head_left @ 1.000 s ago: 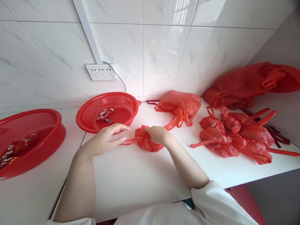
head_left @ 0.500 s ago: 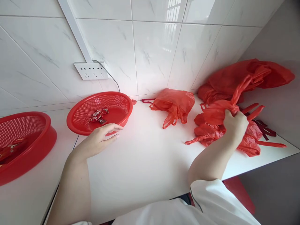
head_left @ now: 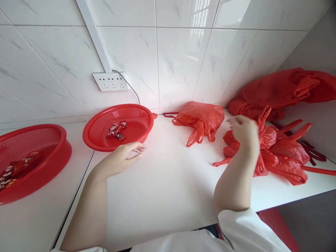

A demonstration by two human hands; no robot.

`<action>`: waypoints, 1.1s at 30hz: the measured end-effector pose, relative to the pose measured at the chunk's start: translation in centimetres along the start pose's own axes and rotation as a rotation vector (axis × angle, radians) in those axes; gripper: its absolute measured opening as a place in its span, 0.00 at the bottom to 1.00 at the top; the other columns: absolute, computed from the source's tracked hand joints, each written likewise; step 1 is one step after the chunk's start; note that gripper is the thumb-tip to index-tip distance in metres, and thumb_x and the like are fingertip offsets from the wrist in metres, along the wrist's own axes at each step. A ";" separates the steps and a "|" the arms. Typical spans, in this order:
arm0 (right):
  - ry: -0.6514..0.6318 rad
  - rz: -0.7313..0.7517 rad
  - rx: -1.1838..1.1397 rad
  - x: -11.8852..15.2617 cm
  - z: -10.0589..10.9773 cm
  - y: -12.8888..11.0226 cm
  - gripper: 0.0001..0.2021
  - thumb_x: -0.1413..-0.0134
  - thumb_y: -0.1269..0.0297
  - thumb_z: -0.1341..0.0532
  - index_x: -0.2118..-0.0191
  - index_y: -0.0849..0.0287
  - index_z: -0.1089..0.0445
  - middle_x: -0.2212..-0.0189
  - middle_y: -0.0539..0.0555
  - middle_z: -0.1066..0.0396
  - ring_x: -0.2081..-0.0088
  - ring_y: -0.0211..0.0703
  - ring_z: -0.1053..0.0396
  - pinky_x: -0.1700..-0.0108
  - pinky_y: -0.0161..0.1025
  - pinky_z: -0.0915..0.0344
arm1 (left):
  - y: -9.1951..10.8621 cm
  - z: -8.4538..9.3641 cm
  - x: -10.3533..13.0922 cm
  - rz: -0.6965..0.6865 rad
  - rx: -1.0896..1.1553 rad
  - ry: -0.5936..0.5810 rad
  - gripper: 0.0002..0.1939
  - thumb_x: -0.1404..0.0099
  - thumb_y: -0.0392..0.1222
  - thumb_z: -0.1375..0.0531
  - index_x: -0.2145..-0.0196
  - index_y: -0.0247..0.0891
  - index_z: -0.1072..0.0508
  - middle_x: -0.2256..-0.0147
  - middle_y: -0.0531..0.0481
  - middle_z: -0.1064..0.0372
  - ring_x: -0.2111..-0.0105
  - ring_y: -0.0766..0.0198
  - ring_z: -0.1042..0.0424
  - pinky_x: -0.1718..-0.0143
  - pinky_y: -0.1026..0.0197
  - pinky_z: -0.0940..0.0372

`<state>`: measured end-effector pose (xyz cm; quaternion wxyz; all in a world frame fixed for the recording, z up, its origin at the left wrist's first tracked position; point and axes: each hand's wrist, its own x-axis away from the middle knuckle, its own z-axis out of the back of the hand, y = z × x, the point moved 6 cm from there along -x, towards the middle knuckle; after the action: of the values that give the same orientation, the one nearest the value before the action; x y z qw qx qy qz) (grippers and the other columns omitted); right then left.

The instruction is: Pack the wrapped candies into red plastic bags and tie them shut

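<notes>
Bags (head_left: 288, 150) part-hidden behind right hand (head_left: 244, 129), blurred, loosely uncurled; left hand (head_left: 123, 157) half spread.

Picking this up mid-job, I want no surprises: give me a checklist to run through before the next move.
1. Left hand free: ok, holding nothing.
2. Left hand off the center basket: cannot tell; it overlaps the near rim in view.
3. Right hand free: ok, though blurred; no bag shows in its fingers.
4. Wrapped pieces available in the center basket: ok, a few lie there.
5. Loose bags at hand: ok, by the wall.
6. Filled bags securely knotted: cannot tell.
</notes>
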<state>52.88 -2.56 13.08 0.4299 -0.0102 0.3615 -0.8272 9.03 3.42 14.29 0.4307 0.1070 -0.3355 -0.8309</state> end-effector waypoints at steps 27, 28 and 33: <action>-0.968 0.764 -0.852 11.9 -8.5 -19.2 0.25 0.42 0.53 0.41 0.40 0.51 0.40 0.49 0.56 0.31 0.52 0.43 0.29 0.52 0.43 0.31 | 0.5 -5.1 -2.8 -0.055 0.066 -0.040 0.29 0.41 0.54 0.40 0.42 0.49 0.36 0.44 0.45 0.34 0.48 0.49 0.31 0.53 0.52 0.33; -0.986 0.785 -0.724 12.6 -9.0 -19.3 0.34 0.45 0.52 0.38 0.35 0.48 0.50 0.43 0.57 0.35 0.47 0.46 0.32 0.49 0.45 0.33 | -0.1 -5.5 -3.1 -0.027 0.082 -0.058 0.24 0.39 0.53 0.42 0.46 0.48 0.33 0.48 0.45 0.30 0.53 0.50 0.28 0.57 0.53 0.32; -0.906 0.793 0.038 14.1 -12.8 -18.0 0.52 0.59 0.52 0.30 0.31 0.44 0.60 0.39 0.59 0.41 0.36 0.59 0.48 0.39 0.60 0.49 | -2.5 -5.0 -3.8 0.089 0.163 0.003 0.18 0.35 0.55 0.50 0.66 0.40 0.29 0.67 0.48 0.26 0.68 0.55 0.27 0.69 0.58 0.35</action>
<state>27.15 1.44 10.43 0.8170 -0.2184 0.1037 -0.5236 12.06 5.16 8.46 0.4577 0.1279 -0.4057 -0.7808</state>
